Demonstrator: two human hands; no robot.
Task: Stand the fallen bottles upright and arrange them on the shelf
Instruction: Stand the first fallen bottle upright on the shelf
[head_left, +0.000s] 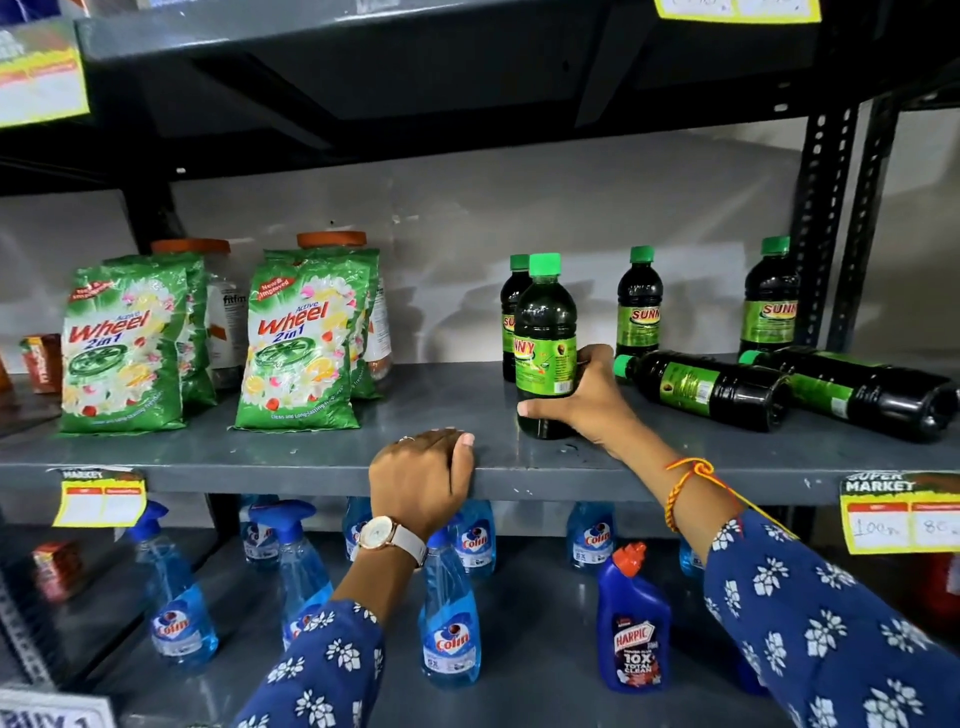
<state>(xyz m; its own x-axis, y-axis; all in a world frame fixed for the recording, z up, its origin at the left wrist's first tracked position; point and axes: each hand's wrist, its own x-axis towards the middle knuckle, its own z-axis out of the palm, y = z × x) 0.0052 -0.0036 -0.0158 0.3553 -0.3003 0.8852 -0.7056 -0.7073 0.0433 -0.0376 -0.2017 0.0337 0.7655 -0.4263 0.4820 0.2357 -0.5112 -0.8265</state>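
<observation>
Shelf (311, 457): right hand (587, 400) grasps bottle (545, 343) (upright).

The shelf (260, 457) is grey painted metal, matt and scuffed. The bottles (545, 338) are glossy dark plastic with smooth green caps and shiny labels. The detergent bags (301, 343) are crinkled glossy plastic film. The sleeve (831, 623) is printed cloth.

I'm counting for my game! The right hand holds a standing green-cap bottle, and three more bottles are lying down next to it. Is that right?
Almost. The right hand does hold a standing green-cap bottle, but only two bottles are lying down next to it, not three: the near fallen bottle and the far fallen bottle. The head view shows both on their sides.
</observation>
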